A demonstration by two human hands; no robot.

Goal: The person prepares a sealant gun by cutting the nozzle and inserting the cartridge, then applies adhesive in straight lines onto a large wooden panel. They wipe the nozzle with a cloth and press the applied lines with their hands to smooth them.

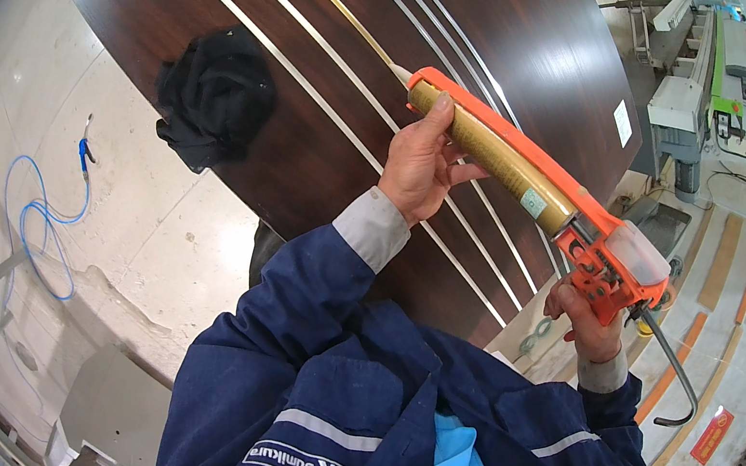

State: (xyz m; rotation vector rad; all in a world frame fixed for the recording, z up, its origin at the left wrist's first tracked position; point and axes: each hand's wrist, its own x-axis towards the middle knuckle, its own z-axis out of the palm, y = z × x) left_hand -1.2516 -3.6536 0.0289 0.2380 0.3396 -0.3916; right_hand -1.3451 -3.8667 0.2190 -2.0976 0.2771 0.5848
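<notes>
Head view: gun work on a dark brown panel, looks like mid-bead. Orange caulking gun loaded with a gold cartridge, lying diagonally over the panel: nozzle inboard, well clear of the left and right edges, handle end hanging out past the near edge by the near right corner. Left hand grips the front half of the cartridge, thumb on top, fingers curled under it. Right hand is wrapped around the handle; can't tell whether the trigger is squeezed. Pull rod sticks out the back, hook down. Nozzle tip sits on or just above a gold-toned line running from there to the far edge; contact not resolvable. Pale strips run alongside, toward the left edge. My read: adhesive or sealant going into one groove, tip being steered by the left hand while the right doses. Next move calls for tip kept centred in the line, constant angle, even travel toward the near edge, steady pressure; wander or a speed change would smear or thin the bead. Black cloth lies bunched at the panel's left edge, apart from the nozzle; white label near the right edge.
</notes>
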